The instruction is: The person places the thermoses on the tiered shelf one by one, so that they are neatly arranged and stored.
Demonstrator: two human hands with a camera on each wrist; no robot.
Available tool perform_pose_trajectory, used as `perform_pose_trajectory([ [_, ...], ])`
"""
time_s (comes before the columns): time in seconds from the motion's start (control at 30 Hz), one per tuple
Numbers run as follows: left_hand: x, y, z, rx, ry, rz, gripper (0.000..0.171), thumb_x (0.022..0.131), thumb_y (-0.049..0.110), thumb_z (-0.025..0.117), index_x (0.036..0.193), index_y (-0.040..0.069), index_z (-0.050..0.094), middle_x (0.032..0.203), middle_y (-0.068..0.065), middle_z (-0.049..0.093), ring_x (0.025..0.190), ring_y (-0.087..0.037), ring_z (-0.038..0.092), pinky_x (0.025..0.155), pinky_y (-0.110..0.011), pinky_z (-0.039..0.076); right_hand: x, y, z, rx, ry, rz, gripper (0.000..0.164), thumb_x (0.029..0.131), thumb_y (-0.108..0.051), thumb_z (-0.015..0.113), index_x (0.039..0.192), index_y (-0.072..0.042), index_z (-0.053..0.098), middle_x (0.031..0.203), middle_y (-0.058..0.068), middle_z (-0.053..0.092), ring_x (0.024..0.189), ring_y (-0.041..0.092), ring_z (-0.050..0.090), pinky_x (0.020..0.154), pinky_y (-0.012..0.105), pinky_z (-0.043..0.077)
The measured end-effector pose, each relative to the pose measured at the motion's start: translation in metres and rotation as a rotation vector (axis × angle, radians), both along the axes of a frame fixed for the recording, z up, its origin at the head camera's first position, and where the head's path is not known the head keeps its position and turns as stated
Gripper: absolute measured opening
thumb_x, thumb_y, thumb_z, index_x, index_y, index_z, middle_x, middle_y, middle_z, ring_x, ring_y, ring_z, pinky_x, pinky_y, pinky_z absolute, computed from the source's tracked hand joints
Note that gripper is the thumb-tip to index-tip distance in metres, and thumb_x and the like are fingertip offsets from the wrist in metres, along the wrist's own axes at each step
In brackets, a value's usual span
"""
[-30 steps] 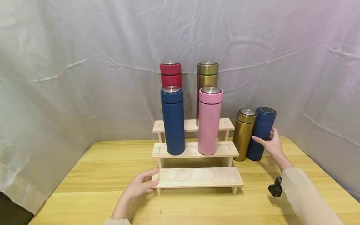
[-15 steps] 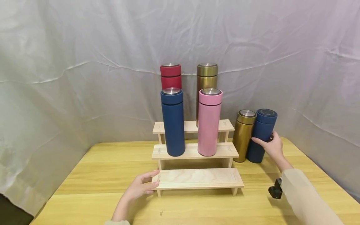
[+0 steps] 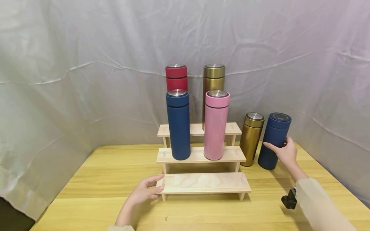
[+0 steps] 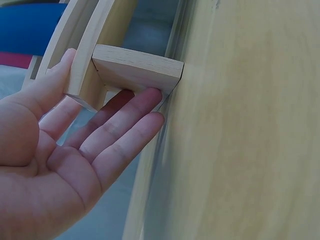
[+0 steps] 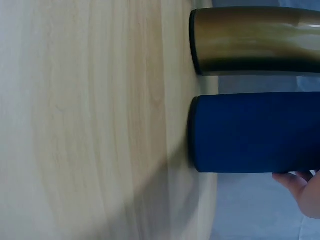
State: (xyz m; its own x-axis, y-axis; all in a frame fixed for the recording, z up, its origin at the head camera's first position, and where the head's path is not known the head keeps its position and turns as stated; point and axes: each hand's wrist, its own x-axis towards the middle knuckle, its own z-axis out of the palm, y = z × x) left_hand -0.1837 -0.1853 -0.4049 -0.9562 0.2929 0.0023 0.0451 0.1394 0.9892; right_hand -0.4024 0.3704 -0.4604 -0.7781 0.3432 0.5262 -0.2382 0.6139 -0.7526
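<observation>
My right hand (image 3: 287, 153) grips a dark blue thermos (image 3: 271, 147) around its lower body, thumb across the front. Beside it to the left stands a gold thermos (image 3: 251, 141), with a narrow gap between them. In the right wrist view the blue thermos (image 5: 255, 132) shows its dark base ring close to the table, and only part of the hand (image 5: 305, 190) is visible. My left hand (image 3: 147, 189) holds the left end of the lowest step of a three-tier wooden stand (image 3: 202, 184). Its fingers lie along the stand's leg (image 4: 135, 72) in the left wrist view.
On the middle step stand a blue thermos (image 3: 178, 128) and a pink thermos (image 3: 216, 128). Behind them, on the top step, are a red thermos (image 3: 176, 78) and another gold thermos (image 3: 213, 83). A grey cloth (image 3: 115, 80) hangs around the wooden table (image 3: 101, 179).
My right hand has moved the blue thermos a little to the right and nearer, parting it from the gold one. My left hand has stayed on the stand.
</observation>
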Motion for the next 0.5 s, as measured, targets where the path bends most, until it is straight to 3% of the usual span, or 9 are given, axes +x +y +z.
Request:
perform_pose_trajectory([
  [0.5,-0.001,0.0,-0.001,0.001,0.004,-0.001,0.056,0.085,0.014,0.062,0.131,-0.007,0.037,0.135,-0.034,0.024,0.096,-0.026,0.055,0.079,-0.042,0.05,0.008,0.028,0.0,0.004,-0.009,-0.006,0.071,0.065,-0.043,0.077,0.125,-0.022,0.045,0.108,0.003,0.053,0.088,0.014,0.051,0.06,0.016,0.045],
])
